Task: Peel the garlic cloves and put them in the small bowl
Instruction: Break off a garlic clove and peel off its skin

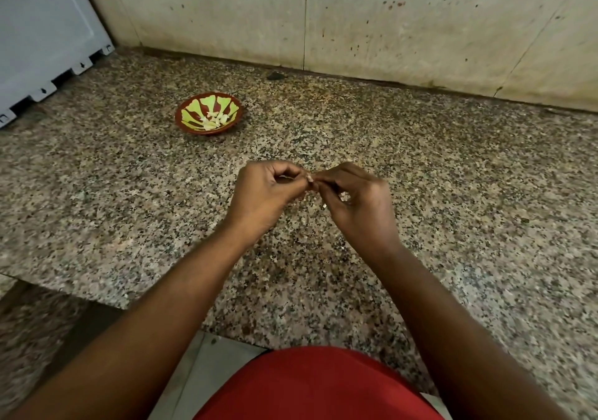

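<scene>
Garlic cloves [215, 120] that look peeled sit in a pale little pile inside the small bowl [194, 108], which is red with green stripes and stands on the counter, well to the left of the hands and farther back. At the far left, a grey plastic crate [42, 37] is cut off by the edge. The left hand [263, 194] and the right hand [359, 202] meet in the middle, fingertips touching, both with curled fingers pinching one tiny thing [309, 178] between them — only a pale speck shows, so it is hard to tell if it is a clove or just skin. A small white bit [344, 197] shows in the right hand's palm, too small to make out. Both hands are held above the speckled stone counter [453, 176]. Behind it stands a pale wall [388, 15] with dark spots — and a small dark lump [275, 76] lies where wall and counter meet. A red shirt [317, 387] shows at the bottom.
</scene>
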